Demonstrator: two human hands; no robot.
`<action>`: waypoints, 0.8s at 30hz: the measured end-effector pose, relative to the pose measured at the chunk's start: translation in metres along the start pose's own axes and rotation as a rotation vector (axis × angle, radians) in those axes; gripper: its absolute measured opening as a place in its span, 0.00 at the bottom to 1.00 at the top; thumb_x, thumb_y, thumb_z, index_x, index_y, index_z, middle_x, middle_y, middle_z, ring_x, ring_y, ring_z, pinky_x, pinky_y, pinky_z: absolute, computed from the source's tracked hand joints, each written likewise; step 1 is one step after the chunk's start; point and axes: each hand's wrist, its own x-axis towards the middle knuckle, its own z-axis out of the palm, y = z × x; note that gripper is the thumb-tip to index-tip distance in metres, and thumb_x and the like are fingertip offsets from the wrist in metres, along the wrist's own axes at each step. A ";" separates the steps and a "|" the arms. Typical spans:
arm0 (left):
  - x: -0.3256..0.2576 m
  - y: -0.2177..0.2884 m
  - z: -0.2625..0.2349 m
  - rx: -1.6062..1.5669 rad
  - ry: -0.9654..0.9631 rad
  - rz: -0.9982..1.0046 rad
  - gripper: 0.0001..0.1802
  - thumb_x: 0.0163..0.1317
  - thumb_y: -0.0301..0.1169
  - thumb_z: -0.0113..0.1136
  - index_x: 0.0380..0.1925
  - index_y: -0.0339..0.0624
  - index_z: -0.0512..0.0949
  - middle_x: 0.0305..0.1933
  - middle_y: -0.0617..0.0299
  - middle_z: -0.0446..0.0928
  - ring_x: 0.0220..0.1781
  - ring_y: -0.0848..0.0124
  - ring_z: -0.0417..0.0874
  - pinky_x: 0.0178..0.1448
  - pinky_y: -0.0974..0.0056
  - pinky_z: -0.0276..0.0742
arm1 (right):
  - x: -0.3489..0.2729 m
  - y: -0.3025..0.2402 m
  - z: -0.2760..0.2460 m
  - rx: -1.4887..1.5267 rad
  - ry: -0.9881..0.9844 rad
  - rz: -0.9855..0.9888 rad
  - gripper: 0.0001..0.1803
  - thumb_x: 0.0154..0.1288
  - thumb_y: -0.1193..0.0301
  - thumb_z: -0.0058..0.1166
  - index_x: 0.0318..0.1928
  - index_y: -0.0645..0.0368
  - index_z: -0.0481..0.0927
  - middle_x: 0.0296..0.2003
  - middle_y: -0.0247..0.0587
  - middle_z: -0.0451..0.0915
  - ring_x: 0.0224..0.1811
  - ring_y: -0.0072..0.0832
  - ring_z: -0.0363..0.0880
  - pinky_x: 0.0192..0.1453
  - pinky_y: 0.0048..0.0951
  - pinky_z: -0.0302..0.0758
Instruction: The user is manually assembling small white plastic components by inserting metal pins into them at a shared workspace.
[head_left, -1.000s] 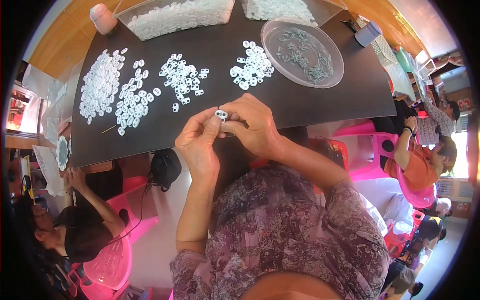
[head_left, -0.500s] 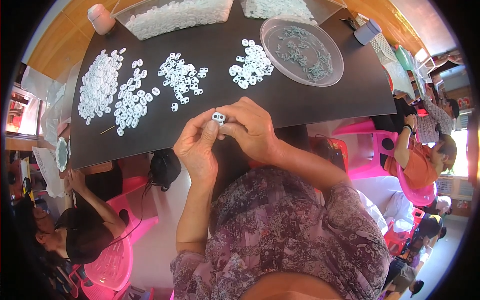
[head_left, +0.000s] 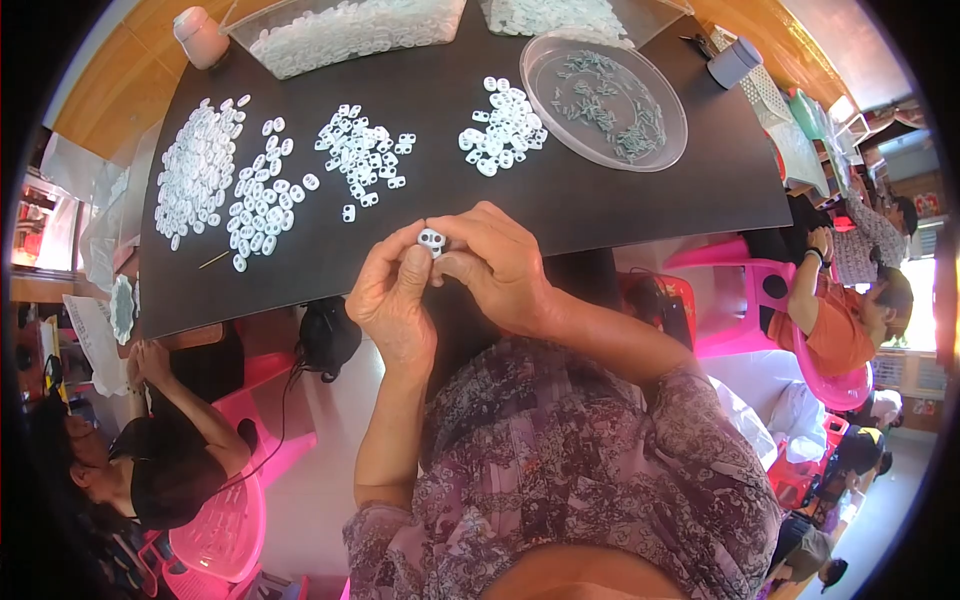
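Between both hands, just past the table's near edge, is a small white plastic cord lock (head_left: 432, 239) with two dark holes facing up. My left hand (head_left: 398, 300) pinches it from the left, the thumb lying along its near side. From the right, my right hand (head_left: 495, 262) closes on it with thumb and index finger. Ahead lie a pile of square two-holed white pieces (head_left: 358, 150) and, farther right, a pile of similar white pieces (head_left: 503, 130). Oval white pieces (head_left: 262, 212) are spread at the left, beside a denser heap of oval pieces (head_left: 198, 165).
A round clear dish (head_left: 675, 150) holds small grey spring-like pieces (head_left: 600, 100). Two clear bins (head_left: 350, 45) of white parts stand at the far edge. A pink-lidded jar (head_left: 200, 38), a grey cup (head_left: 735, 63) and a thin stick (head_left: 214, 260) are also there. People sit on both sides.
Both hands have shifted slightly left and nearer with the cord lock, which has turned a little so its two holes sit more level. The piles look the same.
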 end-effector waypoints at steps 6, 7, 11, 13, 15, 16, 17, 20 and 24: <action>-0.003 0.001 -0.001 0.016 -0.014 0.012 0.11 0.57 0.23 0.60 0.40 0.29 0.78 0.33 0.60 0.76 0.27 0.76 0.74 0.30 0.74 0.72 | -0.001 -0.006 -0.001 0.090 0.012 0.134 0.11 0.55 0.82 0.54 0.41 0.64 0.79 0.28 0.39 0.77 0.30 0.27 0.73 0.33 0.25 0.70; -0.003 0.002 -0.001 0.033 -0.010 0.015 0.11 0.57 0.23 0.60 0.40 0.29 0.78 0.32 0.61 0.76 0.27 0.76 0.74 0.30 0.74 0.72 | -0.001 -0.007 -0.001 0.116 0.015 0.183 0.10 0.56 0.81 0.53 0.40 0.64 0.79 0.28 0.39 0.77 0.30 0.26 0.73 0.34 0.25 0.71; -0.004 0.000 -0.003 0.080 -0.019 0.028 0.11 0.57 0.23 0.61 0.40 0.30 0.78 0.31 0.62 0.74 0.27 0.77 0.73 0.30 0.74 0.72 | -0.001 -0.006 -0.002 0.086 0.014 0.172 0.09 0.56 0.81 0.53 0.39 0.64 0.80 0.28 0.39 0.77 0.30 0.24 0.74 0.34 0.24 0.71; -0.004 0.001 -0.002 0.098 -0.020 0.032 0.11 0.57 0.23 0.61 0.40 0.30 0.78 0.30 0.63 0.74 0.27 0.77 0.73 0.30 0.74 0.72 | 0.000 -0.007 -0.003 0.082 -0.003 0.184 0.09 0.56 0.81 0.53 0.39 0.64 0.80 0.28 0.39 0.76 0.30 0.24 0.74 0.34 0.23 0.71; -0.004 0.002 -0.002 0.116 -0.021 0.035 0.11 0.57 0.23 0.61 0.40 0.31 0.79 0.30 0.63 0.73 0.27 0.77 0.73 0.30 0.75 0.72 | 0.000 -0.008 -0.002 0.102 0.001 0.207 0.09 0.57 0.81 0.53 0.39 0.64 0.79 0.29 0.38 0.76 0.30 0.24 0.74 0.34 0.23 0.71; -0.004 0.002 -0.002 0.127 -0.024 0.044 0.11 0.57 0.23 0.61 0.40 0.31 0.79 0.30 0.64 0.73 0.27 0.78 0.73 0.30 0.75 0.71 | -0.001 -0.008 -0.001 0.122 0.004 0.229 0.09 0.57 0.81 0.53 0.39 0.64 0.79 0.29 0.38 0.76 0.31 0.24 0.74 0.35 0.23 0.71; -0.004 0.002 -0.002 0.138 -0.027 0.053 0.11 0.57 0.23 0.61 0.41 0.31 0.79 0.30 0.64 0.73 0.27 0.78 0.73 0.30 0.75 0.71 | -0.001 -0.008 -0.001 0.122 0.004 0.228 0.09 0.57 0.81 0.53 0.39 0.64 0.79 0.29 0.38 0.76 0.31 0.24 0.74 0.35 0.23 0.71; -0.006 0.003 -0.002 0.175 -0.027 0.069 0.11 0.57 0.23 0.61 0.41 0.31 0.79 0.30 0.64 0.73 0.27 0.78 0.72 0.30 0.75 0.71 | -0.003 -0.008 0.001 0.134 0.008 0.230 0.09 0.58 0.81 0.52 0.39 0.64 0.79 0.30 0.38 0.76 0.31 0.23 0.74 0.35 0.23 0.71; -0.006 0.000 -0.002 0.160 -0.027 0.035 0.11 0.57 0.22 0.61 0.41 0.31 0.79 0.30 0.65 0.73 0.28 0.78 0.73 0.31 0.75 0.71 | -0.005 -0.006 0.001 0.113 0.006 0.243 0.09 0.57 0.81 0.53 0.40 0.64 0.79 0.30 0.38 0.76 0.31 0.24 0.74 0.35 0.23 0.71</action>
